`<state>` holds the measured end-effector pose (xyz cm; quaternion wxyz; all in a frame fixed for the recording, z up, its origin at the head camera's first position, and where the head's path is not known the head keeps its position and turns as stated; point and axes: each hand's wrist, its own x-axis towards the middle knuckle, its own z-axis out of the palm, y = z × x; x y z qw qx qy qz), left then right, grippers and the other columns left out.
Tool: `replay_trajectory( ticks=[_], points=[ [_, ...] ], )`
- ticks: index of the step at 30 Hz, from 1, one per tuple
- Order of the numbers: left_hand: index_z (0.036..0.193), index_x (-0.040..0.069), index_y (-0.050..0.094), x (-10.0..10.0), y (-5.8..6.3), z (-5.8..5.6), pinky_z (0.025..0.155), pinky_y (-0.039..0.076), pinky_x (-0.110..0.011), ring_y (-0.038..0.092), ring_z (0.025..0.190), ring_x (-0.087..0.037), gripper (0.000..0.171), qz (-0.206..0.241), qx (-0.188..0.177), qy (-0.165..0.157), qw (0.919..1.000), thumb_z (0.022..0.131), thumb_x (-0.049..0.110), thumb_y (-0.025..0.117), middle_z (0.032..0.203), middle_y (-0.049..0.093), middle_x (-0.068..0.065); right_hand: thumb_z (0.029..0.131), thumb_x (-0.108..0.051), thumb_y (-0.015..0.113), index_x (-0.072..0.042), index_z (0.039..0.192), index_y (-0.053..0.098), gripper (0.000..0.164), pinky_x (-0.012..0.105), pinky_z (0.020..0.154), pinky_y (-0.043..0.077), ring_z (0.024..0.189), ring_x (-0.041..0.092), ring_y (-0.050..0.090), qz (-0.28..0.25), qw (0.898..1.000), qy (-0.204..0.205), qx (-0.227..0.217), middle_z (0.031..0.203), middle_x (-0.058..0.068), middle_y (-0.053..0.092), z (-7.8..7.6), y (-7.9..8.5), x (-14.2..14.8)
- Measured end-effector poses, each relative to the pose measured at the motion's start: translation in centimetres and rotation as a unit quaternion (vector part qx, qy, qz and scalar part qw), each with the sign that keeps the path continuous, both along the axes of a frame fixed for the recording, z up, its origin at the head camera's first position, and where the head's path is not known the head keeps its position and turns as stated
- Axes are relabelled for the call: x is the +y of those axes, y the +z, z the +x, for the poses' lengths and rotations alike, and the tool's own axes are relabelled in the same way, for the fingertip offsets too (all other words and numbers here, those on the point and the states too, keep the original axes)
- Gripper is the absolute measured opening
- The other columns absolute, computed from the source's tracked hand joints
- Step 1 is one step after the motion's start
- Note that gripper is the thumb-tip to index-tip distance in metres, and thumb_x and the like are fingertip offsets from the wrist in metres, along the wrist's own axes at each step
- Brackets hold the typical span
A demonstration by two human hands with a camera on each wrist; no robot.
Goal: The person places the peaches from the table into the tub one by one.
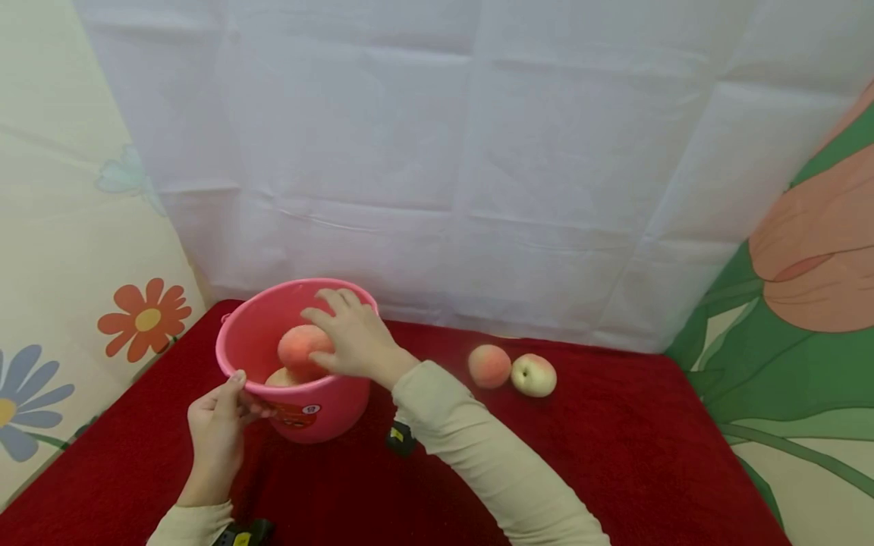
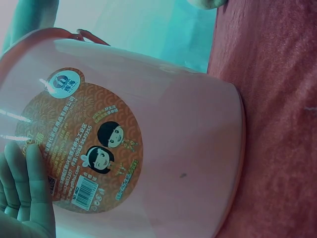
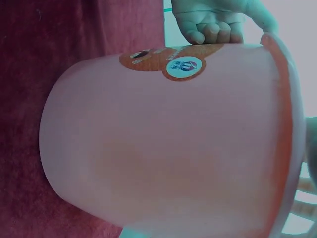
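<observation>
Head view: pink bucket (image 1: 344, 409) stood nr back-left corner of the red-covered desk (image 1: 614, 455), glossy, w/ wide mouth & an orange label (image 1: 293, 414) on its front. L hand (image 1: 220, 428) gripped the near rim, thumb on top, fingers outside. R hand (image 1: 358, 337) was in over the rim, open, fingers spread above the top peach (image 1: 297, 346), fuzzy, orange-pink, inside the bucket; thumb overlapped it, couldn't tell if it pressed. Below it a 2nd, paler peach (image 1: 280, 378) showed only in pt. Nr the desk's back edge, R of bucket, a pinkish peach (image 1: 489, 367) & a cream peach (image 1: 535, 376) w/ red blush sat side by side. R sleeve (image 1: 501, 466) cut across the desk, hiding some of its cloth; R hand hid pt of the rim. L wrist view: bucket wall filled most of frame, sideways & colour-tinted; label showed 2 cartoon faces, barcode, small print; L hand's fingers lay at its edge, rest cut off. R wrist view: bucket's plain side, close up; L hand w/ bent fingers by label, R hand dark, mostly out of frame, hard to make out.
</observation>
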<state>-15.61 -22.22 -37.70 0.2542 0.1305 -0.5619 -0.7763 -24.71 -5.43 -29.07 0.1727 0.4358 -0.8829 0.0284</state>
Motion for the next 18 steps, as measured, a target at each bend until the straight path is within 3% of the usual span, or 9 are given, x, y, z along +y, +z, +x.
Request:
replay_trajectory(
  ticks=[4,8,18],
  points=[
    [0.052,0.005,0.056,0.0,0.1,0.0,0.046,0.051,-0.024,0.056,0.040,-0.013,0.044,-0.005,-0.004,0.000,1.0000,0.093,0.020,0.053,0.046,0.051,-0.004,0.082,-0.038,0.061,-0.020,0.124,0.054,0.046,0.033,0.093,0.040,0.119,0.019,0.040,-0.024,0.999,-0.006,0.031,0.128,0.004,0.046,-0.3,0.0,0.8],
    [0.053,0.006,0.057,0.0,0.0,0.0,0.048,0.051,-0.023,0.057,0.042,-0.012,0.042,-0.008,-0.006,-0.002,0.9999,0.093,0.020,0.052,0.047,0.052,-0.003,0.083,-0.034,0.061,-0.017,0.122,0.056,0.043,0.033,0.084,0.046,0.118,0.020,0.041,-0.053,0.998,-0.008,0.030,0.127,0.005,0.047,-0.5,-0.1,1.8],
    [0.052,0.006,0.057,0.0,0.0,-0.1,0.047,0.051,-0.022,0.056,0.041,-0.011,0.043,-0.009,-0.016,0.008,0.9998,0.092,0.020,0.053,0.046,0.051,-0.003,0.082,-0.030,0.064,-0.013,0.116,0.059,0.039,0.034,0.083,0.047,0.113,0.022,0.045,-0.105,0.993,0.005,0.055,0.122,0.008,0.052,-0.6,-0.3,3.7]
  ],
)
